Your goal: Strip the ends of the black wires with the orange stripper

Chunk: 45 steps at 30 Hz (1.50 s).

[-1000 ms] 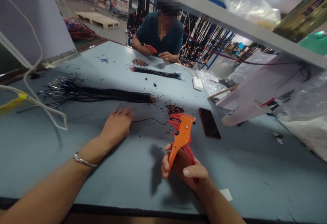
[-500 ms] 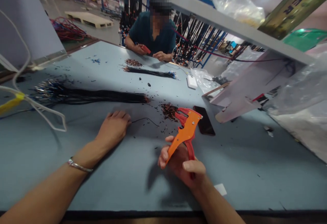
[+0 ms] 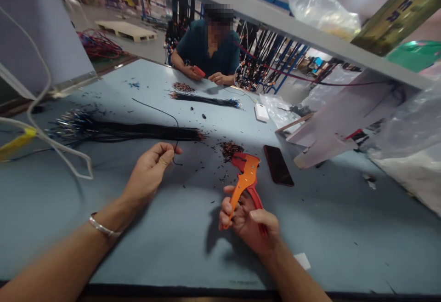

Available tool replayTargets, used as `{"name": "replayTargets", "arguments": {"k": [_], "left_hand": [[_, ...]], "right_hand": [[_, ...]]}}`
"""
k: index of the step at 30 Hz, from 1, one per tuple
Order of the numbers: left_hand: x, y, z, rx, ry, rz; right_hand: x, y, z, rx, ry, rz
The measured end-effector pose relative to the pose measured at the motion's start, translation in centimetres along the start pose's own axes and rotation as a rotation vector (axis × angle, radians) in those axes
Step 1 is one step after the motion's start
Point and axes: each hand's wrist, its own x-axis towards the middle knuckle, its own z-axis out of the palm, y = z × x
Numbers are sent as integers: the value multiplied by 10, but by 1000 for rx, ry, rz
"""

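Between the thumb and fingers of my left hand [image 3: 155, 164] is a thin black wire [image 3: 161, 111], pinched near one end. Its short end sticks out beside the fingertips and its long part curves up and to the left. My right hand [image 3: 251, 219] is wrapped round the handles of an orange and red wire stripper [image 3: 246, 175], whose jaws point away from me. Just beyond the jaws lies a pile of small dark and coppery offcuts [image 3: 230, 149]. A bundle of black wires [image 3: 144, 131] with bluish-silver ends on the left lies beyond my left hand.
A dark phone [image 3: 278, 165] lies right of the stripper. Across the table [image 3: 165, 247] sits a person [image 3: 210, 49] holding a red tool, with a second wire bundle [image 3: 206, 99] before them. A white cable [image 3: 81, 168] hangs at left; a shelf beam [image 3: 268, 14] crosses above.
My left hand has turned and lifted from the tabletop, now pinching the black wire, which extends up over the bundle. The wire stripper has tilted and shifted slightly left in my right hand.
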Motion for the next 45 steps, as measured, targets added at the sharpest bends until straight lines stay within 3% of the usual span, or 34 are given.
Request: {"name": "replayTargets", "arguments": {"k": [3, 7, 14, 17, 19, 24, 26, 28, 30, 33, 41, 45], "left_hand": [[-2, -2, 4, -325, -34, -195], [-4, -1, 8, -593, -114, -395], [-6, -4, 12, -724, -123, -454], [-5, -5, 10, -589, -107, -405], [-3, -1, 4, -381, -88, -295], [7, 13, -22, 572, -13, 335], [14, 13, -33, 969, -108, 549], [21, 9, -41, 1228, -283, 657], [26, 4, -45, 1334, -418, 681], [27, 0, -43, 1301, -491, 636], [21, -16, -4, 1175, -313, 384], [26, -24, 6, 1069, -354, 285]], "right_hand": [[-1, 0, 0, -6, 23, 4], [-3, 4, 1, -24, -10, 38], [-1, 7, 0, -29, -37, 62], [-1, 6, 0, -39, -33, 68], [-2, 6, 0, -30, -22, 80], [-3, 5, -1, -11, 12, 108], [-4, 5, -1, -12, 21, 113], [-3, 5, -1, -10, 27, 114], [-3, 5, -1, -4, 26, 113], [-3, 5, -1, 7, 17, 117], [2, 9, 4, 23, 22, 158], [3, 11, 5, 21, 28, 162]]}}
